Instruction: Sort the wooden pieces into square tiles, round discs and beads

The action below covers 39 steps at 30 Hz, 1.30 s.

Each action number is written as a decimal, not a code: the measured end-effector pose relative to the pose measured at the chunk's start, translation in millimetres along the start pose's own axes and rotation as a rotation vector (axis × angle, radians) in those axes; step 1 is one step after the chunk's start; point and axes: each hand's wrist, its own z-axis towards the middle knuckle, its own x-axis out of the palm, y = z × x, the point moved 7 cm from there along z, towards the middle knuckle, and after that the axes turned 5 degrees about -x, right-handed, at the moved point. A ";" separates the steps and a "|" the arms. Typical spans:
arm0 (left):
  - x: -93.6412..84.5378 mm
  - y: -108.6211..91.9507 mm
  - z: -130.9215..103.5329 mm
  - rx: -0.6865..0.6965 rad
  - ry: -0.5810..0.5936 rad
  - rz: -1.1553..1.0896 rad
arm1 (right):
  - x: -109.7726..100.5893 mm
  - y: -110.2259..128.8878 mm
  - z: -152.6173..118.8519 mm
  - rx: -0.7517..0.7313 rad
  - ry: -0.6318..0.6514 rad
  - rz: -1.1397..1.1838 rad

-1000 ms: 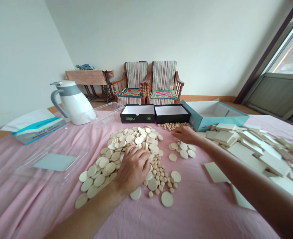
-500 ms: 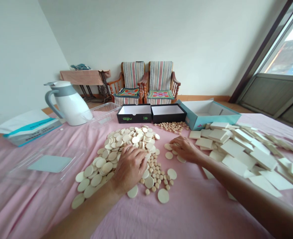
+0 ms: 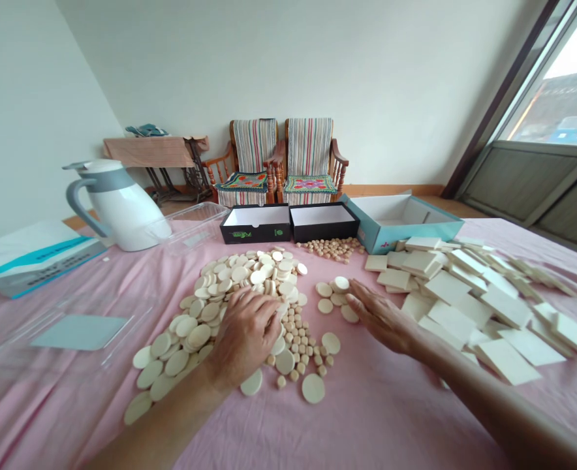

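Rightward off the small disc cluster, the right hand is being drawn; it is being held open, fingers extended, the cluster lying just to its left. By the curled left hand, the large disc pile is being partly covered; whether anything is being gripped cannot be told. Small cubes are lying just right of that hand.
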 end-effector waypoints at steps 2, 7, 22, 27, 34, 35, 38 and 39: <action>-0.4 -0.5 0.5 0.009 0.000 -0.002 | -0.2 7.4 -0.9 0.018 0.039 0.064; 1.5 0.7 0.7 0.009 0.009 -0.001 | -40.5 1.2 -14.2 -0.036 0.058 -0.011; 4.3 3.4 0.5 0.035 -0.016 0.032 | -85.0 -43.6 -34.3 -0.082 0.042 -0.281; 4.6 4.1 0.8 0.036 -0.023 0.038 | -155.0 -116.2 -19.9 0.254 -0.293 -0.404; 3.0 2.7 0.5 0.033 -0.033 0.039 | -137.7 -92.7 -10.1 0.143 -0.345 -0.373; 3.2 2.8 0.5 0.033 -0.032 0.041 | -124.6 -81.7 -7.5 0.102 -0.277 -0.374; 4.1 3.2 0.7 0.037 -0.031 0.041 | -89.1 -56.3 0.2 0.037 -0.078 -0.485; 4.6 3.5 0.7 0.039 -0.029 0.040 | -80.3 -51.3 2.7 0.032 -0.025 -0.534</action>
